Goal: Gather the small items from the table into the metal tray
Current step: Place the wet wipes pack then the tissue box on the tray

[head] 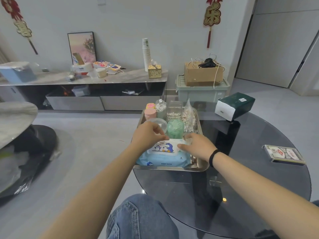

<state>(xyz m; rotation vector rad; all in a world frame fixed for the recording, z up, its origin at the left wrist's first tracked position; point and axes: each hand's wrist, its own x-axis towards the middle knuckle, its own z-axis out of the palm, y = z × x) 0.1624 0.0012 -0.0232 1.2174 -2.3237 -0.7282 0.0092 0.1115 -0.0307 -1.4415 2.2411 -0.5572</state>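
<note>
A blue wipes pack (pixel 162 156) (penguins on its lid) lies in the metal tray (pixel 170 169); left hand (pixel 146 136) pinches its lid edge, right hand (pixel 198 147) rests flat, fingers spread.

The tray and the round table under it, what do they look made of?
The tray looks like polished metal, probably stainless steel: silvery rim with bright reflections. The table looks like dark tinted glass: glossy, and its base shows through the top.
</note>
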